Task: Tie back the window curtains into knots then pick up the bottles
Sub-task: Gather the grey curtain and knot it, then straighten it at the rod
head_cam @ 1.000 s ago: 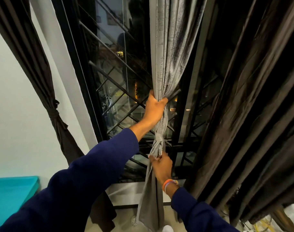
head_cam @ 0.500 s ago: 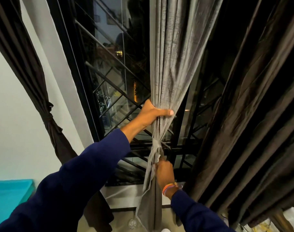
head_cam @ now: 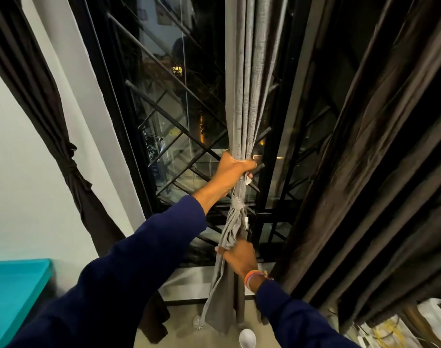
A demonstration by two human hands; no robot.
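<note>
Your left hand, open-fingered half a second ago, is now fisted around the grey textured window curtain at frame centre, above its knot. Your right hand has slid lower and grips the tail below. Dark brown curtain crowds the right; black window grille is close behind; room opens lower left by the teal surface. No bottles are clearly in view.

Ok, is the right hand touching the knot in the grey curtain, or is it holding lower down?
Apart. In the head view the right hand grips the grey curtain below the knot, with bare fabric showing between them. The left hand grips above it.
</note>
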